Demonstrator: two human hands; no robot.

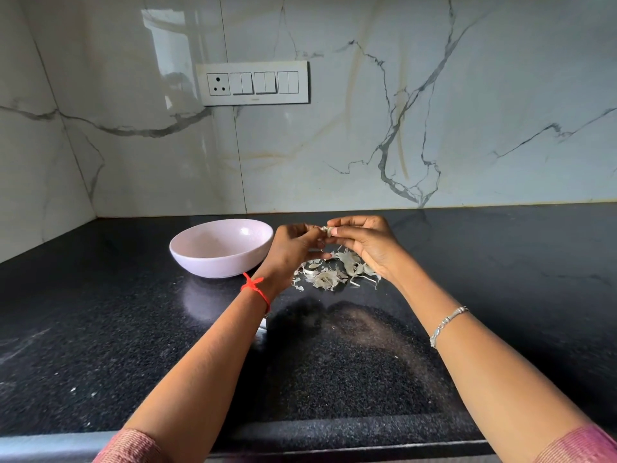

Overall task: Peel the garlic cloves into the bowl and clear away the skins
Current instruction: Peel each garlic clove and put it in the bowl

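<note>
head view: left grip (293, 245) and right grip (367, 243) both pinch what looks like a garlic clove (327, 230) above skins (329, 277).

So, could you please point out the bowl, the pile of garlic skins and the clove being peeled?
bowl (213, 264), head view, outer front wall.
pile of garlic skins (325, 279), head view, middle of the heap.
garlic clove (327, 230), head view, its exposed end.

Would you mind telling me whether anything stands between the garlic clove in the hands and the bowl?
Nothing visible does. The left hand and right hand pinch the garlic clove; the bowl sits open just left of the left hand. The skins lie on the counter below the hands.
</note>
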